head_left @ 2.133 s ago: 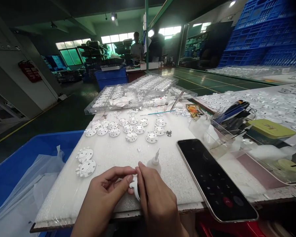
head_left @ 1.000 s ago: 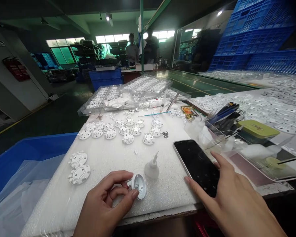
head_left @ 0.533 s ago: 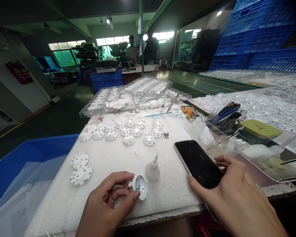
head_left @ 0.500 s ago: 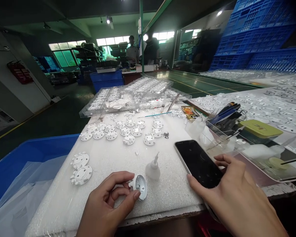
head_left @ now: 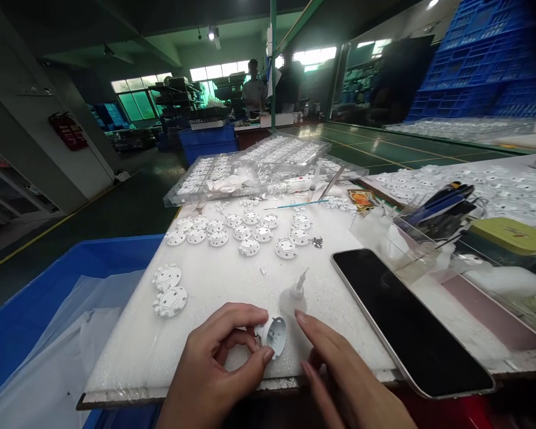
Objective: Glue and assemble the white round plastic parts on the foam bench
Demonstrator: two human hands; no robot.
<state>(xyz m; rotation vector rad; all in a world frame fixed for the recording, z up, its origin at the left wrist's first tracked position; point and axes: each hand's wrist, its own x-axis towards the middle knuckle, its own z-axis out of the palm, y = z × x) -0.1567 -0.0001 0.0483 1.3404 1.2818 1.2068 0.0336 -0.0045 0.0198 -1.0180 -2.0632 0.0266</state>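
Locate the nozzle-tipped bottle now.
In the head view, the bottle stands slightly right of centre on white foam, beyond the right hand and left of the phone.

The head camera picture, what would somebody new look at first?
Probably the big dark phone lying to the right of the hands. Next, near the front of the white foam, the left hand pinches a hollow white part, with the right hand open beside it. The blue crates stacked at top right stand out too.
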